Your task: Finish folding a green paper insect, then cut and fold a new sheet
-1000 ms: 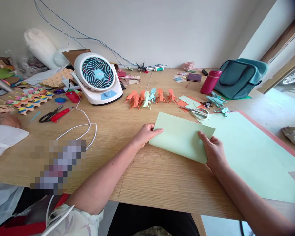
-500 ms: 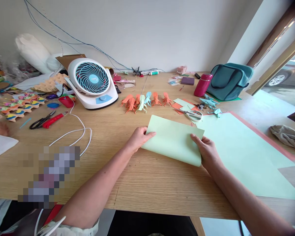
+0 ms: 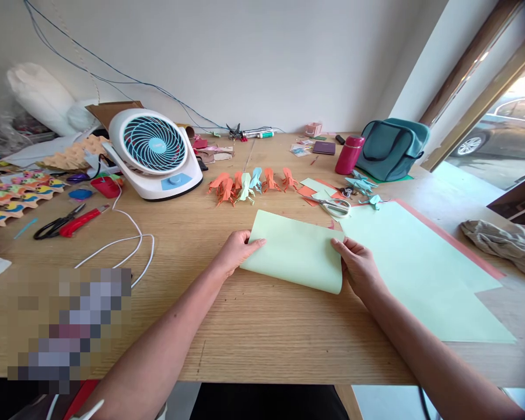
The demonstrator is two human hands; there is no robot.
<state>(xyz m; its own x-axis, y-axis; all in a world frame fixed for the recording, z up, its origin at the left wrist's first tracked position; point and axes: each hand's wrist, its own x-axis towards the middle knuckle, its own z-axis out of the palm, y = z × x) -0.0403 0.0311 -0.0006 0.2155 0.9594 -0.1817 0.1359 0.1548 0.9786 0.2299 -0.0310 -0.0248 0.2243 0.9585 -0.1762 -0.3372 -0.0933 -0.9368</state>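
Observation:
A folded sheet of pale green paper (image 3: 294,251) lies on the wooden table (image 3: 254,326) in front of me. My left hand (image 3: 235,249) rests at its left edge, with the fingers stretched over the paper's corner. My right hand (image 3: 359,267) grips the right edge, thumb on top and fingers curled round the fold. Both hands touch only this sheet.
A large light green sheet (image 3: 420,262) over a red one lies to the right. Scissors (image 3: 338,206), folded paper figures (image 3: 249,182), a white desk fan (image 3: 154,153) with its white cable (image 3: 126,242), red-handled tools (image 3: 65,221), a magenta bottle (image 3: 349,154) and a teal bag (image 3: 391,149) stand behind.
The view has shifted, so everything sits further left in the picture. My hands stay on the folded green sheet, whose right edge now curls up more under my right hand.

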